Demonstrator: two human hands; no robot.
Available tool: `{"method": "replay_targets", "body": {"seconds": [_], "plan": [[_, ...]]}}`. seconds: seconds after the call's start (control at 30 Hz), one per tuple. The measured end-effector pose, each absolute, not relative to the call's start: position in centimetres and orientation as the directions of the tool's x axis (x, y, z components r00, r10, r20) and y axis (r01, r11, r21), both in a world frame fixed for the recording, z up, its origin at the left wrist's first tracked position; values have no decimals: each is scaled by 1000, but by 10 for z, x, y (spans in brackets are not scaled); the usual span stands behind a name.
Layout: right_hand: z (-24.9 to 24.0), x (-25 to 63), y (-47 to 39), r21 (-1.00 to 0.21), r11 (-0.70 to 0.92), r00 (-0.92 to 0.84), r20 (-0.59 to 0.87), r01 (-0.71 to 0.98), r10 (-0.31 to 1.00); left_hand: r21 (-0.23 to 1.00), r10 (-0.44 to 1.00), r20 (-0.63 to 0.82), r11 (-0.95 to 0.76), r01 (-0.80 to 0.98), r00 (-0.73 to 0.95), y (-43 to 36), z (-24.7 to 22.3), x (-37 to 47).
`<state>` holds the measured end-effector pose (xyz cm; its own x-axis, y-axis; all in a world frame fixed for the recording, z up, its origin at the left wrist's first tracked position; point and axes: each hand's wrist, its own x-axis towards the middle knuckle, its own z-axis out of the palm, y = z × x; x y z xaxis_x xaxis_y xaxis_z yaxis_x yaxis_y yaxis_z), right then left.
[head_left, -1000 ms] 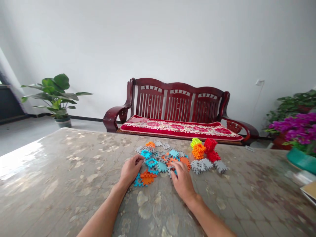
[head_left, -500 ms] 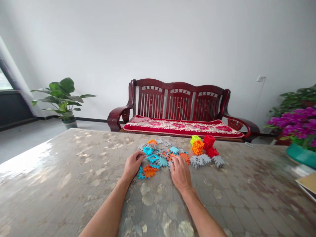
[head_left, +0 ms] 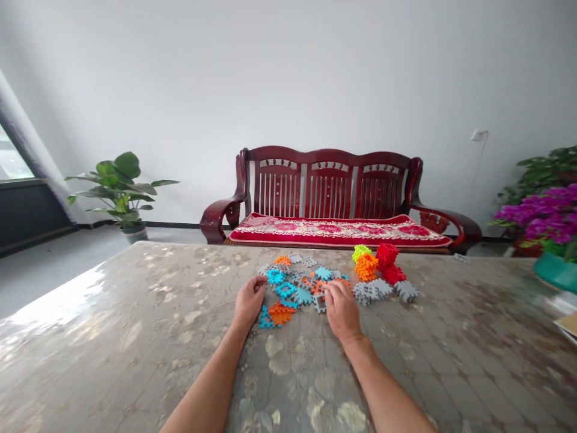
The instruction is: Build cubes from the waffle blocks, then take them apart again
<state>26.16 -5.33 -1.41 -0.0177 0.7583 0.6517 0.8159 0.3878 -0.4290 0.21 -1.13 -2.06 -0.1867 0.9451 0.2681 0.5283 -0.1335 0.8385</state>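
Note:
A loose pile of interlocking toothed plastic tiles in blue, orange and grey lies on the table in front of me. My left hand (head_left: pixel 250 302) rests at the pile's left edge with its fingers curled together, beside a bright blue tile (head_left: pixel 276 276); what they may hold is hidden. Nearer to me lie an orange tile (head_left: pixel 282 313) and a blue one (head_left: pixel 267 319). At the right side, my right hand (head_left: pixel 344 308) has its fingertips and thumb against a grey frame-shaped tile (head_left: pixel 320 303). Its fingers partly cover the orange tiles behind.
Right of the pile stand joined shapes: a yellow-green one (head_left: pixel 361 252), an orange one (head_left: pixel 366 267) and red ones (head_left: pixel 387 257), with grey tiles (head_left: pixel 372 291) before them. A teal flowerpot (head_left: pixel 556 272) is at the right. A wooden bench (head_left: pixel 324 180) stands beyond the table (head_left: pixel 135 361).
The view has turned slightly left. My right hand has shifted a little rightward over the tiles, and more of the grey frame-shaped tile shows. My left hand stays at the pile's left edge.

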Motion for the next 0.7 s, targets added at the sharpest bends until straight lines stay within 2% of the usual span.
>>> {"method": "replay_targets", "body": {"seconds": [0.23, 0.43, 0.5, 0.6, 0.7], "plan": [[-8, 262, -52, -472, 422, 3, 669, 774, 743, 896, 928, 276, -155, 415, -249, -13, -20, 2], [-13, 263, -46, -462, 443, 6, 697, 769, 717, 943, 951, 199, -120, 311, -235, 2, -27, -3], [-15, 262, -45, -455, 460, 4, 714, 763, 700, 917, 956, 181, -79, 392, -230, 12, -24, -5], [-16, 262, -44, -451, 468, 12, 730, 760, 683, 773, 960, 187, -14, 635, -207, 30, -13, -8], [-15, 261, -44, -457, 467, 20, 731, 757, 682, 676, 969, 141, 54, 735, -201, 46, -2, -6]]}}
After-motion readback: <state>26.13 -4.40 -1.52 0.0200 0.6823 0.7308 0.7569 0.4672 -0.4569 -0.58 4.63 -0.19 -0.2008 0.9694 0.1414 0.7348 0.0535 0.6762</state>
